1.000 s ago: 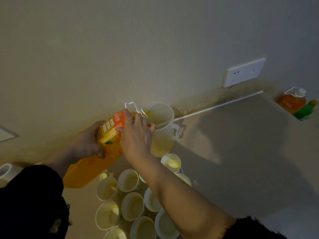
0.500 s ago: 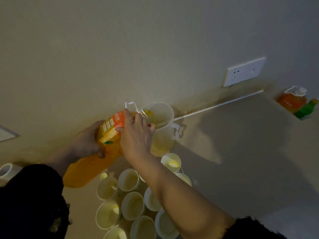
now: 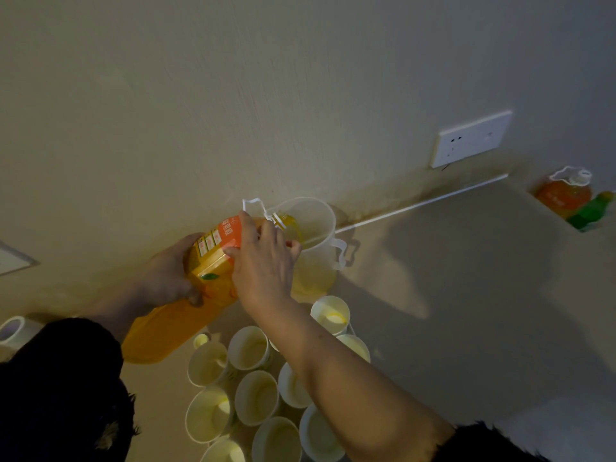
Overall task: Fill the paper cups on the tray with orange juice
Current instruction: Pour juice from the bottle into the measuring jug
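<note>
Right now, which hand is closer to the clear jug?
Right. The right hand holds the juice bottle by its neck, right beside the jug; the left hand grips the bottle's body, farther from it.

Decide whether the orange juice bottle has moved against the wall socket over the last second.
No. The orange juice bottle keeps its place left of the wall socket, mouth still tipped into the clear pitcher.
</note>
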Motion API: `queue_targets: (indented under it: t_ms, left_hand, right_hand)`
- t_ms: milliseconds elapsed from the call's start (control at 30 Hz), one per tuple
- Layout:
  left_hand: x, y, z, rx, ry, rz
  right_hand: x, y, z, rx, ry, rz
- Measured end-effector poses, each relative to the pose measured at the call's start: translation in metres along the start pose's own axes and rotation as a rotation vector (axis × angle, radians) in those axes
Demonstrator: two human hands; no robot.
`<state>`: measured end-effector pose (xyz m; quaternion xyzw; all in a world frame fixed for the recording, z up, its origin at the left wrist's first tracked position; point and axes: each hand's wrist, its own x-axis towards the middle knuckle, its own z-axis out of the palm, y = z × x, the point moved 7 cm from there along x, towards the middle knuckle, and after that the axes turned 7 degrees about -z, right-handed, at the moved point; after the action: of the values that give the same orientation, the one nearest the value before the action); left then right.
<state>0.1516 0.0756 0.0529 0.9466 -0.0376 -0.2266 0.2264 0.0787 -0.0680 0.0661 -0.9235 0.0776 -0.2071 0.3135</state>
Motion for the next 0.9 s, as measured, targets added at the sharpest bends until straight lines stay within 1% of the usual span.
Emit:
queue_targets:
  t_ms: [133, 900]
  left_hand:
    - [0.0006, -0.0016, 0.0012, -0.01, -0.007, -0.025]
    - [-0.0013, 0.0025, 0.0002, 0.012, -0.006, -0.007]
  right_hand:
    - [-0.0005, -0.0001, -0.0008, 0.0, 0.013, 0.002]
    - [0.0007, 0.0008, -0.0002, 0.006, -0.022, 0.007]
